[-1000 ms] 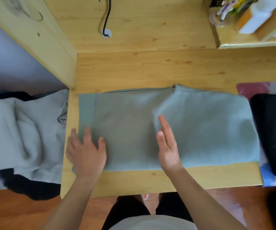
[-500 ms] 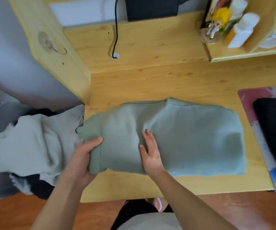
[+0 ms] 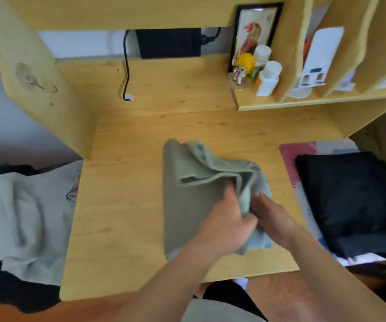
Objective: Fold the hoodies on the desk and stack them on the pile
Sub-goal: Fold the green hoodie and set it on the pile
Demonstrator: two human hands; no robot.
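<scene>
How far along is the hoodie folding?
Done: a folded black garment lies on the mat at the right, seemingly the pile. In hand: the green hoodie, half folded; the left hand holds its folded-over edge in its grip, the right hand flat beside it. Left: the grey garment, heaped off the desk edge.

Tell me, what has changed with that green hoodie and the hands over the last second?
The left hand took hold of the green hoodie at its left end and carried it rightward over the rest, so the long strip is now a short folded bundle. The right hand went from lying flat on top to slipping in at the fold. The black folded pile and the grey clothes stayed put.
</scene>
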